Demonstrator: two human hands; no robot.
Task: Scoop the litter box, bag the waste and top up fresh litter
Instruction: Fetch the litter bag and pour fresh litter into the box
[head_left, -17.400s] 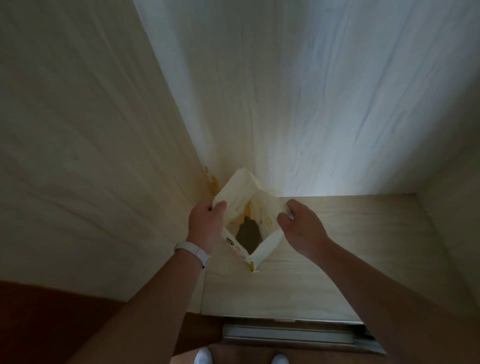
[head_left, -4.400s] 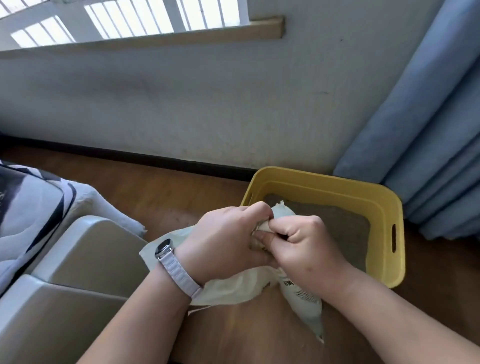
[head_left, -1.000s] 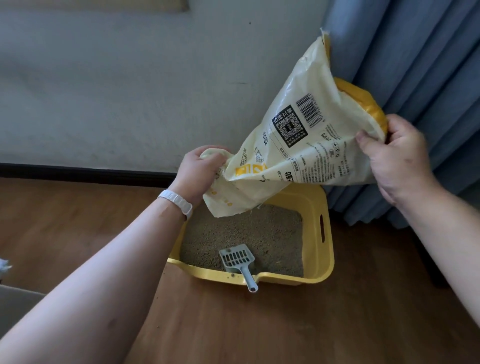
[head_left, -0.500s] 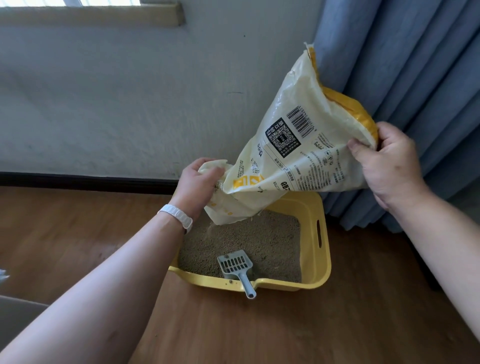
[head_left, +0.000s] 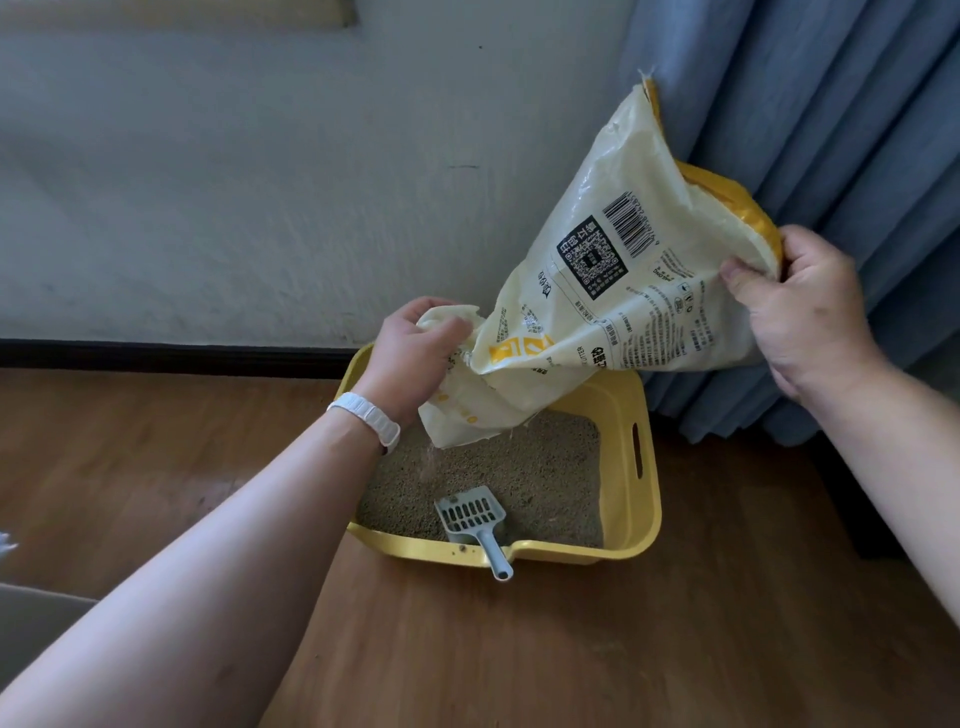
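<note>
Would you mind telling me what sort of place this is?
Most likely a room in a home: a wood floor, blue curtains beside a plain wall, and a yellow litter box on the floor, with a scoop in it and a litter bag tipped over it.

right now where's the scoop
In the head view the grey scoop lies low centre in the yellow litter box, its handle sticking out over the near rim, below the litter bag.

Grey wall (head_left: 260, 197), wooden floor (head_left: 623, 649), blue curtain (head_left: 831, 130)

Glossy plastic litter bag (head_left: 618, 291), smooth yellow plastic box (head_left: 631, 499), granular litter (head_left: 545, 478), wood-grain floor (head_left: 519, 649).
</note>
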